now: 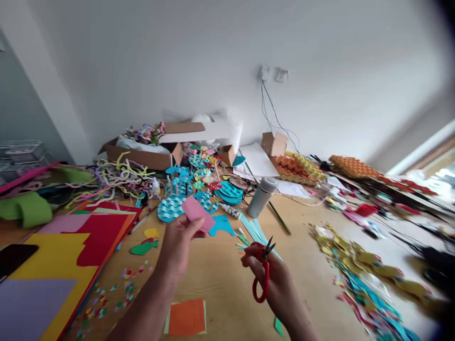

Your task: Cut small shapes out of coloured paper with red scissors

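My left hand [178,244] holds a small pink paper rectangle [197,213] up above the wooden table [220,279], pinched at its lower edge. My right hand [275,279] grips red-handled scissors [261,270] with short dark blades pointing up and slightly apart, a hand's width to the right of the pink paper. An orange paper piece [187,316] lies flat on the table just below both hands.
Stacked coloured sheets [64,255] lie at left, with confetti scraps beside them. Blue wavy paper discs [170,208], a grey bottle [262,196], cardboard boxes [142,156] and pipe cleaners crowd the back. Cut paper scraps [362,279] cover the right.
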Available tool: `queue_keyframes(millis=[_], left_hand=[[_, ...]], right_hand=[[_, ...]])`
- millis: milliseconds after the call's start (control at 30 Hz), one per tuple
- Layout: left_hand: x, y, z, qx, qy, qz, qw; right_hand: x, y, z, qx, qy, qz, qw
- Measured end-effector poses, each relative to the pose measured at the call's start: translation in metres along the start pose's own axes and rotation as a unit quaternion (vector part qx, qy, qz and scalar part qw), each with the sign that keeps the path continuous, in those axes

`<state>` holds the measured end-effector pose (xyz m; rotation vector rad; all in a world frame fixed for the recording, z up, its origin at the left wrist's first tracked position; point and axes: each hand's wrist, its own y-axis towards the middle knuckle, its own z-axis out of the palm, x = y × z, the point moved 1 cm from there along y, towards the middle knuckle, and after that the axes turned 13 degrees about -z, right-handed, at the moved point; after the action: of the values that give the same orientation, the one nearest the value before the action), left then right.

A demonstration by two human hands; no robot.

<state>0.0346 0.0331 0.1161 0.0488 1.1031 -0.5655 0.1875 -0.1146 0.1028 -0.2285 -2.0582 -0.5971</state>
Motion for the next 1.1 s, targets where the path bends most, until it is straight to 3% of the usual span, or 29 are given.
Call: queue_keyframes(millis=[133,267,433,767,900,1100], left_hand=[[0.002,0.004,0.002,0.01,0.015,0.002,1.0],[0.001,0.005,-0.001,0.007,0.023,0.004,1.0],[-0.002,0.005,0.001,0.008,0.051,0.011,0.999],[0.002,0.006,0.001,0.018,0.087,0.027,0.996],[0.003,0.009,-0.002,0.027,0.072,0.016,0.997],[-0.004,0.008,-0.009,-0.017,0.066,0.044,0.997]], right_hand=[[0.031,0.051,0.026,0.002,0.113,-0.021,0.993],[0.039,0.074,0.044,0.038,0.189,-0.041,0.98],[0.033,0.077,0.056,0.08,0.238,-0.043,0.967],[0.032,0.079,0.061,0.087,0.293,-0.035,0.951],[0.028,0.079,0.06,0.087,0.249,-0.044,0.964],[0.03,0.076,0.059,0.11,0.216,-0.023,0.97]])
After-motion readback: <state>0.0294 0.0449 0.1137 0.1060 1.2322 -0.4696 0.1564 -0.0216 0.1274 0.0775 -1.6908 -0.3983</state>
